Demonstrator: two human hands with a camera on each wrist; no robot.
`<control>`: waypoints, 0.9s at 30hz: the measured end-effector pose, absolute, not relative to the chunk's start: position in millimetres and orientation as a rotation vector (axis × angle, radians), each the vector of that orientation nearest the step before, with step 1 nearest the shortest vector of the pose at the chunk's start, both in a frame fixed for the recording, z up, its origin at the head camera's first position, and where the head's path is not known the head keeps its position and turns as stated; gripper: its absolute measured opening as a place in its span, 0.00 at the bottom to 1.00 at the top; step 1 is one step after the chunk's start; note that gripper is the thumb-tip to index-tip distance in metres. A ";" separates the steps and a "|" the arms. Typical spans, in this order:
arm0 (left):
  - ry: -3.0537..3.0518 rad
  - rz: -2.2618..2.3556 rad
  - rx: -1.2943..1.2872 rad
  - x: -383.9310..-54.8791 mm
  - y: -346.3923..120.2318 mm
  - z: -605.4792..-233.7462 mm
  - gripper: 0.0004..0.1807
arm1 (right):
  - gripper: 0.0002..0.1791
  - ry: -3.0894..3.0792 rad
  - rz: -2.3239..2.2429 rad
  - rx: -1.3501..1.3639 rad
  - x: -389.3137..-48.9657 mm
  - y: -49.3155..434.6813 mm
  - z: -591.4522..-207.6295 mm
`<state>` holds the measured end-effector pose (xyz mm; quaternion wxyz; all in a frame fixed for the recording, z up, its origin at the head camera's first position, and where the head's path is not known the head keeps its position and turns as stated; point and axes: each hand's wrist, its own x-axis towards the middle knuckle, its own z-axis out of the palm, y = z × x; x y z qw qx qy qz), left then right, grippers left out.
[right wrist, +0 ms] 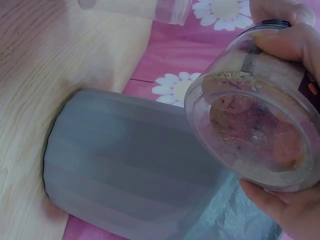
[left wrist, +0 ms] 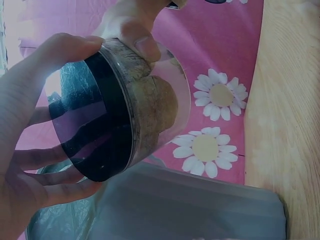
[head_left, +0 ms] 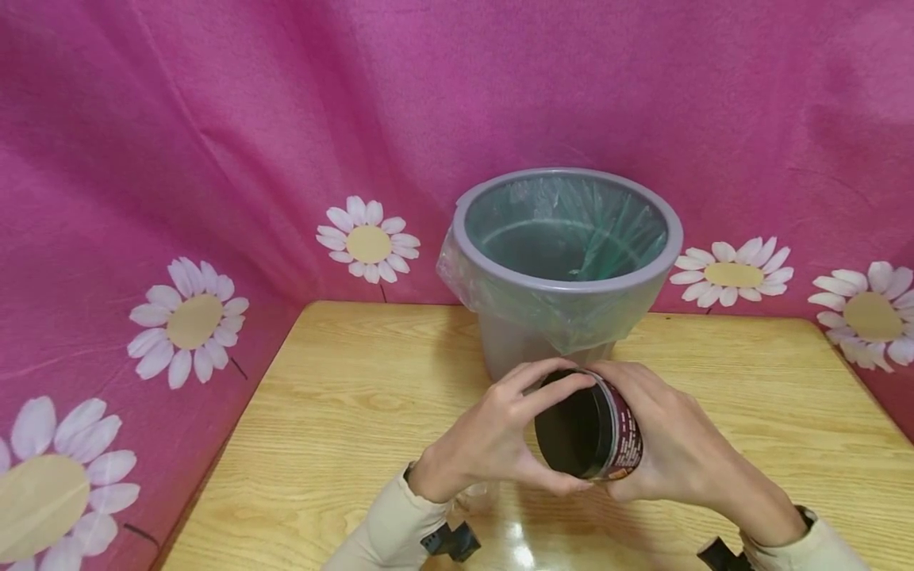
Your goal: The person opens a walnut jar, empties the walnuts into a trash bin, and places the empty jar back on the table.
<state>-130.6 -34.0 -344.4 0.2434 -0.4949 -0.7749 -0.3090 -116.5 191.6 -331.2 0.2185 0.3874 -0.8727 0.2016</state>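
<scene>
A clear plastic jar [head_left: 626, 438] with a dark label and a black lid [head_left: 571, 432] is held tilted on its side between both hands, above the table. My left hand [head_left: 493, 428] grips the lid, thumb on one side and fingers spread round the other. Around the jar's body my right hand [head_left: 678, 436] holds on, thumb opposite the fingers. Brownish, cookie-like pieces [left wrist: 157, 102] show through the clear wall in the left wrist view. The jar's round base [right wrist: 255, 132] faces the right wrist camera, with crumbs inside.
Behind the hands a grey bin [head_left: 500, 341] with a translucent liner [head_left: 564, 317] stands on the wooden table [head_left: 357, 396]. A clear container [right wrist: 145, 7] lies at the top of the right wrist view. Pink flowered cloth [head_left: 286, 119] hangs behind and beside the table.
</scene>
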 end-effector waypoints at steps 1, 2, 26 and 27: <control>-2.114 -0.844 -1.350 -130.4 -34.3 -344.2 0.52 | 0.64 -2.413 0.549 1.071 -116.4 191.5 -331.2; -2.112 -0.847 -1.349 -130.4 -34.4 -344.1 0.52 | 0.64 -2.412 0.541 1.071 -116.5 191.4 -331.4; -2.087 -0.744 -1.541 -131.2 -37.3 -342.3 0.43 | 0.63 -2.424 0.554 1.073 -116.4 187.1 -324.6; -2.084 -0.752 -1.539 -131.3 -37.3 -342.6 0.43 | 0.63 -2.424 0.551 1.072 -116.0 187.1 -324.7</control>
